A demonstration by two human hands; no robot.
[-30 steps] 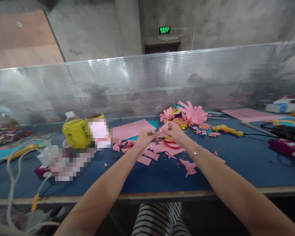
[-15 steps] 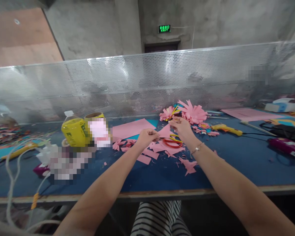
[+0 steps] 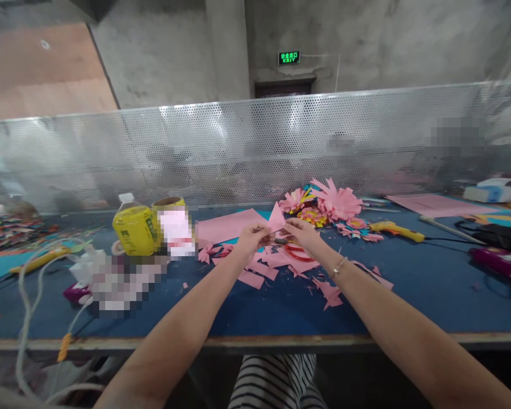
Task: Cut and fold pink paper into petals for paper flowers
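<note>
Between my two hands is a small pink piece of folded paper (image 3: 276,216), its pointed end upward. My left hand (image 3: 252,237) pinches its lower left corner. The fingers of my right hand (image 3: 301,234) close on its lower right corner. Red-handled scissors (image 3: 296,251) lie just below and behind my right hand, partly covered by it. Pink paper strips and scraps (image 3: 252,278) are spread on the table under my hands. Behind them rests a larger pink sheet (image 3: 225,226). Pink paper flowers (image 3: 338,200) stand beyond my right hand.
A yellow-labelled bottle (image 3: 134,230) and a roll of yellow tape (image 3: 169,203) stand to the left. Yellow glue guns (image 3: 398,230) with cords lie on both sides. A perforated metal screen (image 3: 247,147) runs along the back of the blue table (image 3: 281,324).
My right hand has come down and left, closer to my left hand. The pink paper has turned so its point faces upward. The view has shifted slightly.
</note>
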